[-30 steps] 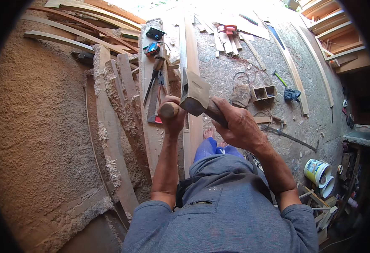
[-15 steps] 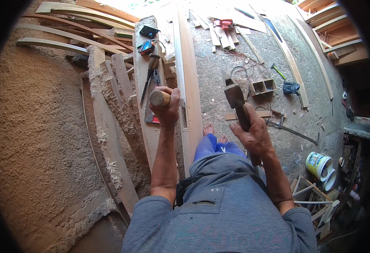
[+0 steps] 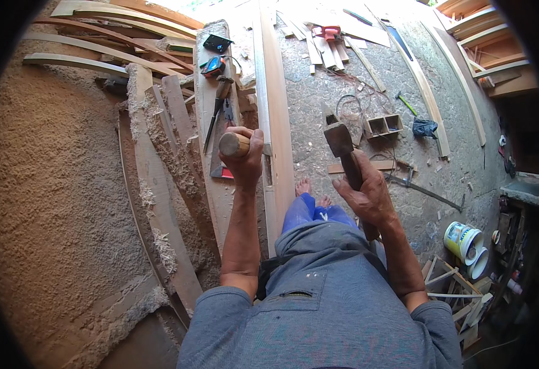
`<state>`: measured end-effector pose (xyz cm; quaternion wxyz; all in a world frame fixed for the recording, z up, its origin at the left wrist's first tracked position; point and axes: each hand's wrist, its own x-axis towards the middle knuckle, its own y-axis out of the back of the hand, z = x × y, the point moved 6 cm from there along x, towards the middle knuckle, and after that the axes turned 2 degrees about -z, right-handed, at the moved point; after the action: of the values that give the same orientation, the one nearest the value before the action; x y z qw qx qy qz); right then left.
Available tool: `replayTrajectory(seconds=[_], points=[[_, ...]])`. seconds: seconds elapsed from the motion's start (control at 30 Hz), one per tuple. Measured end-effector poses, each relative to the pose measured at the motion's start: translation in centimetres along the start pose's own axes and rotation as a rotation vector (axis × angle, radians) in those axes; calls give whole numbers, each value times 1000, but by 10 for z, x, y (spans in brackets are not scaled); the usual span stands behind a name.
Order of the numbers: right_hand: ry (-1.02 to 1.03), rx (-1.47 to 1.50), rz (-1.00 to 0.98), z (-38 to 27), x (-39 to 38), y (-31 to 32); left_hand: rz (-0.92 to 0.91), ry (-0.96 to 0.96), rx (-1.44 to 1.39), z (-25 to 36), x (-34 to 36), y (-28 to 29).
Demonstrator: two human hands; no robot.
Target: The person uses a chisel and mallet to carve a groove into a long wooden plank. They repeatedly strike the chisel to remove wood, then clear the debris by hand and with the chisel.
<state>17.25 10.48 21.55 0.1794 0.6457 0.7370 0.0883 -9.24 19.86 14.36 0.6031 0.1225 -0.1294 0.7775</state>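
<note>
My left fingers [image 3: 242,131] curl tightly round a wooden tool handle [image 3: 234,145] near the slotted beam [image 3: 279,135], leaving its butt bare; my right fingers [image 3: 369,177] grip the hammer [image 3: 339,139] just below its head, perhaps for control.

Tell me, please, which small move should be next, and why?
Perhaps bring the hatchet in the right hand over the wooden handle in the left hand: that handle's butt faces upward, while the hatchet is apart, to its right.

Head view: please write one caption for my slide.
Left hand grips a round tan wooden handle; right hand holds a dark hatchet-like metal tool.
</note>
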Motion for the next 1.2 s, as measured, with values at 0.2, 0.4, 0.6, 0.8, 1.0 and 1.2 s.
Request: replayTrajectory(seconds=[0.2, 0.4, 0.6, 0.8, 1.0, 1.2], points=[[12, -7, -39, -5, 5, -3, -37, 108, 11, 1, 13, -7], [137, -117, -68, -24, 19, -4, -43, -25, 48, 14, -10, -11], [272, -166, -103, -45, 35, -7, -73, -76, 180, 16, 0, -10], [404, -305, -122, -67, 47, -7, -69, -95, 168, 3, 8, -9], [537, -377, -100, -96, 52, -5, -138, -122, 240, -1, -2, -4], [569, -376, -108, -100, 51, -6, -73, -93, 197, 0, -6, -4]])
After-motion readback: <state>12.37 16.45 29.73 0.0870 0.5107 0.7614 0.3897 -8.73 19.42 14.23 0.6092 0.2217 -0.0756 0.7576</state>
